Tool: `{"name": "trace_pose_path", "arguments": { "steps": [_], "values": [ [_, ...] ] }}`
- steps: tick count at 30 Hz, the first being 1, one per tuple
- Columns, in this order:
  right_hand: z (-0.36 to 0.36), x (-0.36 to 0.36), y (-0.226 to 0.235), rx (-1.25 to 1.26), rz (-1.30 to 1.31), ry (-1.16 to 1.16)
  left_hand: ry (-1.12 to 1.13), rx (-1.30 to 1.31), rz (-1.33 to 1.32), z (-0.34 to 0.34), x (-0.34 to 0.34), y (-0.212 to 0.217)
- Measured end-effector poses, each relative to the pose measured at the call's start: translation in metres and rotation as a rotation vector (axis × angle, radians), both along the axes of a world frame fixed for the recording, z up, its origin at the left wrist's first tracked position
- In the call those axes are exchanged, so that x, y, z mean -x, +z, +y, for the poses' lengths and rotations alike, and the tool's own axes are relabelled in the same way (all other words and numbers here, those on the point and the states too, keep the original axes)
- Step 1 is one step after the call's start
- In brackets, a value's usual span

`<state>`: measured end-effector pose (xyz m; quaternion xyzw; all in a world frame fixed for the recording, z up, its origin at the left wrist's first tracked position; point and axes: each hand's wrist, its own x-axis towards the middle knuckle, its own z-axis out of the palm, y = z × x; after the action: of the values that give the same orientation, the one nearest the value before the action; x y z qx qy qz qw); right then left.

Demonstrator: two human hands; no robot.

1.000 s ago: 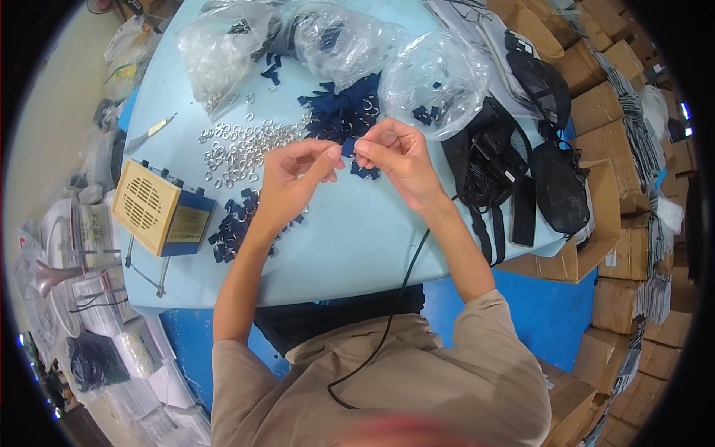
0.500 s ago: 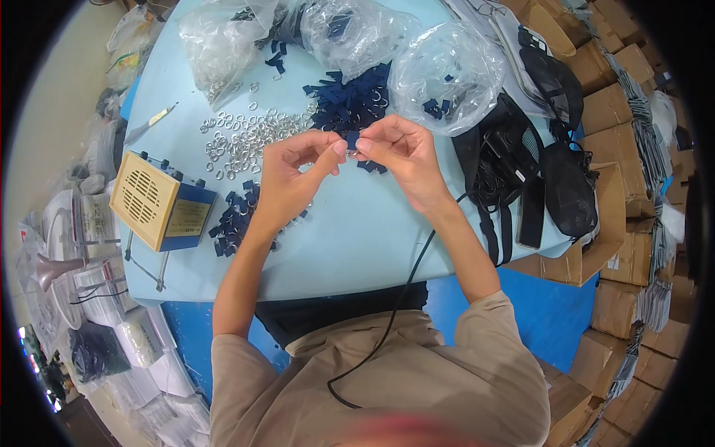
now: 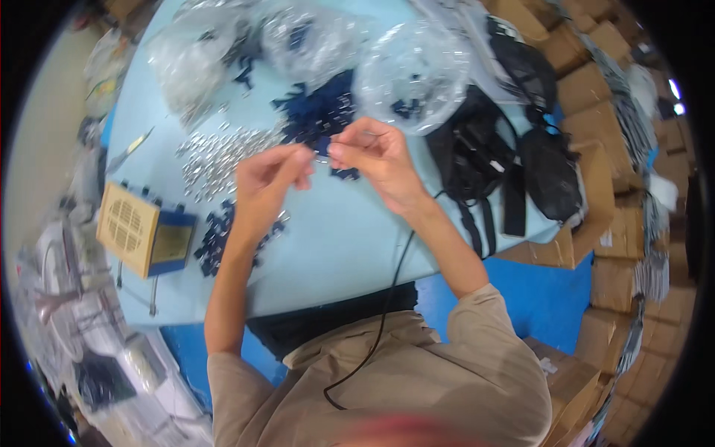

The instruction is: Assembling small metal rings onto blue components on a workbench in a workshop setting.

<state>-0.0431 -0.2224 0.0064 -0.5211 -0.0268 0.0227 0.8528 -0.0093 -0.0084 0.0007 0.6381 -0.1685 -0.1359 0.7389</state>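
Note:
My right hand [image 3: 376, 165] pinches a small navy fabric strip [image 3: 325, 144] between thumb and fingertips, above the middle of the table. A bit of shiny metal shows at the strip's lower edge. Close by on the left, my left hand [image 3: 264, 182] has thumb and fingers drawn together; blur hides whatever they may hold. Behind the hands lies a heap of navy strips [image 3: 316, 112], with loose metal rings [image 3: 223, 158] spread to its left. Beside my left forearm is a smaller pile of navy pieces [image 3: 214, 240] with some metal among them.
Clear plastic bags [image 3: 413, 71] line the far side of the light blue table [image 3: 335, 257]. A cream and blue box-shaped device [image 3: 145, 231] and a cutter-like tool [image 3: 132, 149] are at left. Black bags [image 3: 469, 141], a phone [image 3: 514, 201] and cardboard boxes [image 3: 588, 201] stand at right.
My left fingertips have drawn slightly away from the strip, which stays in my right hand. The whole view has shifted, with the table's things appearing further left.

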Motion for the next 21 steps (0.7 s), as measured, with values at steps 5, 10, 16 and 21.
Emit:
{"name": "trace_pose_path", "arguments": {
  "steps": [5, 10, 16, 21],
  "values": [
    [-0.036, -0.018, -0.002, 0.473, -0.277, -0.688, 0.161, -0.169, -0.104, -0.001, -0.006, -0.010],
    [-0.036, -0.021, 0.003, 1.021, -0.461, -0.957, 0.161, -0.182, -0.119, 0.004, 0.000, -0.006],
    [0.007, -0.006, -0.020, 1.128, -0.674, -0.433, 0.258, -0.381, -0.400, 0.004, -0.019, -0.013],
    [0.027, 0.002, -0.034, 1.380, -0.657, -0.062, 0.410, -0.709, -0.540, 0.032, -0.039, -0.025]
  ]
}}
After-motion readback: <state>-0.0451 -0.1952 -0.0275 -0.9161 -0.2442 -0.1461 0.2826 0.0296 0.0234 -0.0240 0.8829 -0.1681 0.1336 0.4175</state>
